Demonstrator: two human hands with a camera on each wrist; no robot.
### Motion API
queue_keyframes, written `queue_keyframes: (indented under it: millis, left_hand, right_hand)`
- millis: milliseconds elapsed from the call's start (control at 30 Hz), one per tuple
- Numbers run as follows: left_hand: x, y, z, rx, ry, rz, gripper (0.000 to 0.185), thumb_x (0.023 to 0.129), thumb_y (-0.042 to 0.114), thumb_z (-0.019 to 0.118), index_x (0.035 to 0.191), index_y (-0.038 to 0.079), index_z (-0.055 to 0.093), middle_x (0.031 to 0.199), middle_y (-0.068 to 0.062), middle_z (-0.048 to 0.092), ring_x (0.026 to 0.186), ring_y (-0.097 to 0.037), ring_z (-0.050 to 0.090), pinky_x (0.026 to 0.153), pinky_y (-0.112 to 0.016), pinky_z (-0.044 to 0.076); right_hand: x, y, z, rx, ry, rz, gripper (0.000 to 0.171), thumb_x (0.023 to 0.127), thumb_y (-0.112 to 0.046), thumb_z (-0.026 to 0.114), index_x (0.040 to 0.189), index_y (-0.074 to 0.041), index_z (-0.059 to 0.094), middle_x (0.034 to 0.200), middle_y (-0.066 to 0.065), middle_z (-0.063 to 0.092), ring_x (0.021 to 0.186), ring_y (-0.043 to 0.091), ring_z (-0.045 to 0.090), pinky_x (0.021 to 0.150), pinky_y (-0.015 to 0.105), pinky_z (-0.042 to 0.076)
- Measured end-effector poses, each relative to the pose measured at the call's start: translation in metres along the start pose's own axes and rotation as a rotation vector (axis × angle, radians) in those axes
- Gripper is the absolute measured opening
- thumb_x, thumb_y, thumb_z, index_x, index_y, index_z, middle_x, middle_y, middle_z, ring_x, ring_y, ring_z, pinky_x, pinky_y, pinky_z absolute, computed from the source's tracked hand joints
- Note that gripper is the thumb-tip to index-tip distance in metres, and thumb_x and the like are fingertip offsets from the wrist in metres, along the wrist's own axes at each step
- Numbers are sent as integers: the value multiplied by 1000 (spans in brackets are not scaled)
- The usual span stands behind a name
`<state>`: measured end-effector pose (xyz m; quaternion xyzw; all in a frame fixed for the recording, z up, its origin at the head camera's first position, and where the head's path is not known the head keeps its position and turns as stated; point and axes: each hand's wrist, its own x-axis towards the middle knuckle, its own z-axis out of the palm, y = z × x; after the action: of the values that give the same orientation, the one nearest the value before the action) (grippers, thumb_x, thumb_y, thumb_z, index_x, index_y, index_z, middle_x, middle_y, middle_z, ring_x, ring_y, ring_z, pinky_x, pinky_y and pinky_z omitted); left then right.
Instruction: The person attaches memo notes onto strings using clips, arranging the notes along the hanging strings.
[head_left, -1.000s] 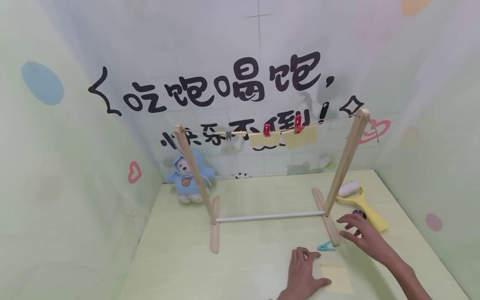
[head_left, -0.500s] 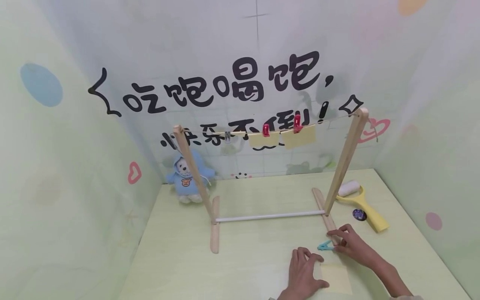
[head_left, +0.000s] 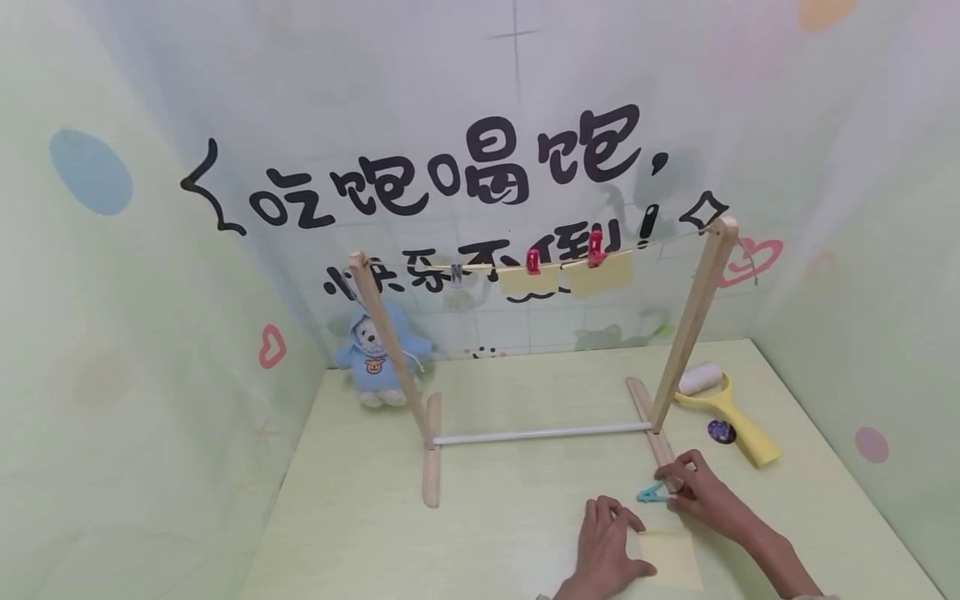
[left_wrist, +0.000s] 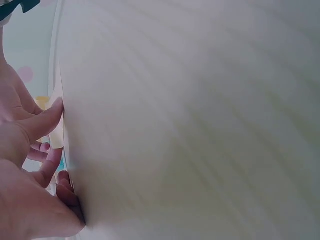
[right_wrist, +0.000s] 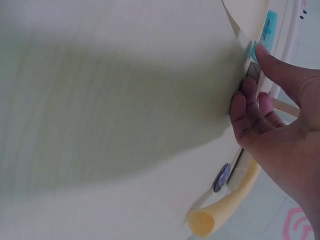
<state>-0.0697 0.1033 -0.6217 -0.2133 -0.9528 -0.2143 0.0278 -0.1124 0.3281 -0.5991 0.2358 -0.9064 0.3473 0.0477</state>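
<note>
My left hand (head_left: pixel 603 542) rests on the table, thumb and forefinger at the left edge of a pale yellow paper square (head_left: pixel 675 560). In the left wrist view the paper (left_wrist: pixel 58 132) shows between the thumb and a fingertip, gripped at its edge. My right hand (head_left: pixel 708 496) pinches the handle ends of a teal clothespin (head_left: pixel 649 493), beside the stand's right foot. Its thumb touches the clothespin (right_wrist: pixel 270 30) in the right wrist view, other fingers curled near the tabletop.
A wooden stand (head_left: pixel 693 325) carries a string with yellow papers under red clips (head_left: pixel 533 262) and a grey clip (head_left: pixel 457 275). A white rod (head_left: pixel 540 434) joins its feet. A yellow-handled lint roller (head_left: pixel 738 421), a dark round disc (head_left: pixel 722 431) and a plush toy (head_left: pixel 375 358) lie around it.
My right hand came down and left from beside the lint roller to the clothespin, uncovering the dark disc. My left hand stayed at the paper, its thumb shifting slightly left.
</note>
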Motion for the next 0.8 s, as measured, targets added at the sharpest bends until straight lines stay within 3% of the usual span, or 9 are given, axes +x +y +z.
queue_keyframes:
  millis: [267,533,800]
  left_hand:
    - [1,0,-2,-7,-27,-18,47,66,58,88,98,35,61,112,12,40,96,-4,31,80,-13,35]
    - [3,-1,1,2,-33,-16,52,67,59,87,100,33,56,108,13,42,95,-3,30,84,-15,35]
    - [2,-5,-6,-92,-20,33,49,71,41,90,101,29,54,99,18,49,92,0,31,82,-15,34]
  right_hand:
    - [-1,3,5,-38,51,-28,37,75,12,76,104,-7,65,105,12,46,81,-4,51,64,19,48]
    - [-2,5,7,-62,99,-39,36,74,11,78,103,-8,67,106,11,46,82,-5,50,64,18,47]
    - [-5,6,10,-66,147,-73,38,73,8,80,104,-8,68,107,10,46,88,-4,46,65,19,45]
